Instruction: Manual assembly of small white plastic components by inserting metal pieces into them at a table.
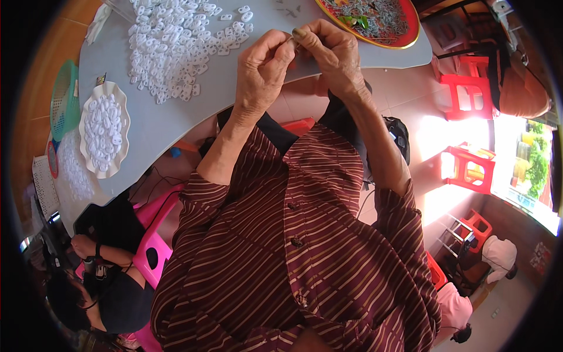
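Observation:
Above the table's near edge, my left hand [262,70] and my right hand [339,56] meet fingertip to fingertip. Both are closed in a pinch, thumbs against fingers. Whatever lies between the fingertips is too small and too covered to name. Left of my hands spreads a large pile of small white plastic pieces with holes [170,56], a few lying loose at its edge. Just beyond my right hand sits a round red tray with a gold rim [414,28], holding many thin grey metal pieces [384,20] and something green.
A scalloped white dish [125,126] of white pieces stands on the grey table [146,126] at left, beside a green basket [63,100]. A person in black [120,299] sits lower left on a pink chair [153,252]. Red stools [469,97] stand at right.

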